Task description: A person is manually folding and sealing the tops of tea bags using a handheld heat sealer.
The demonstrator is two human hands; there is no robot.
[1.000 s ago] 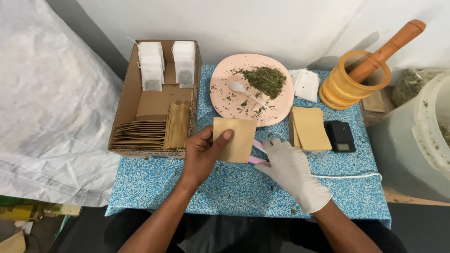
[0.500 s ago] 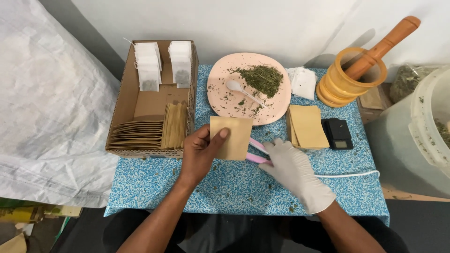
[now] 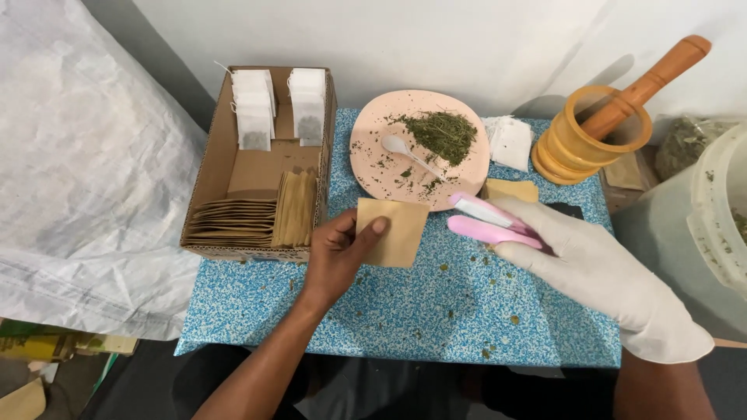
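A small tan paper envelope (image 3: 393,231) was held by the bare left hand (image 3: 336,257), its fingers closed on the envelope's left edge with the thumb pressed flat on the front face. The envelope was kept just below the near rim of the pink plate (image 3: 373,159), above the blue speckled tabletop (image 3: 389,311).

A pink handheld sealer (image 3: 486,222), its two arms standing slightly apart, was gripped by the gloved right hand (image 3: 599,272), the fingers curled around its rear part. The sealer's tips were pointed towards the envelope, just beside its right edge; whether they touched it could not be told. The sealer lay just below the plate's right rim.

Dried green herb (image 3: 443,132) was heaped on the plate, and a white spoon (image 3: 408,152) was laid beside the heap. To the left of the plate a cardboard box (image 3: 226,163) was set, filled with white tea bags (image 3: 253,117) at the back and stacked tan envelopes (image 3: 233,218) at the front. To the right of the plate a yellow mortar (image 3: 580,148) was stood, with a wooden pestle (image 3: 650,82) leaned in it. Between plate and mortar some white sachets (image 3: 512,141) were laid.
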